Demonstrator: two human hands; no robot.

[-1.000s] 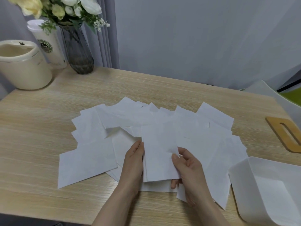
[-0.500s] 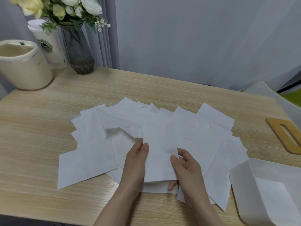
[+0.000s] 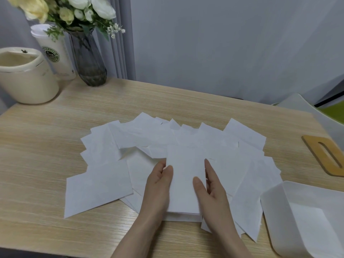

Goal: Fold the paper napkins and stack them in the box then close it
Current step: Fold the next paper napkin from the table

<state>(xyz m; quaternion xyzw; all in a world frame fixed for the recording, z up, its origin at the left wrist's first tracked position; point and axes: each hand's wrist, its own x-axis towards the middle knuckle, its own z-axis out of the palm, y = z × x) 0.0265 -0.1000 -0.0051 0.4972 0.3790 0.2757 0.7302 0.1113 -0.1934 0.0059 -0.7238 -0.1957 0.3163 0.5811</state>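
My left hand [image 3: 158, 185] lies along the left edge of the folded napkin [image 3: 183, 175], fingers straight and close together, thumb against the paper's edge. My right hand [image 3: 212, 190] lies along the right edge, fingers extended flat, thumb [image 3: 198, 183] resting on the top face of the napkin. Neither hand curls round the paper; both press it from the sides with straight fingers. The folded napkin sits between my two hands, near the front edge of the wooden table [image 3: 46, 146], on top of other sheets.

Loose paper napkins [image 3: 141, 135] are spread in an overlapping fan across the middle of the table, behind and on both sides of my hands. One large sheet [image 3: 98, 189] lies flat to the left of my left hand.

The white plastic box [image 3: 275, 207] stands open at the front right corner of the table, just beside the right end of the napkin spread. White paper [image 3: 307, 222] lies flat on its floor. A wooden lid with a slot [image 3: 316, 148] lies flat on the table behind the box, apart from it.

At the far left corner stand a cream container [image 3: 28, 84], a white lidded cup [image 3: 55, 54] and a dark glass vase [image 3: 89, 60] holding flowers [image 3: 80, 10].
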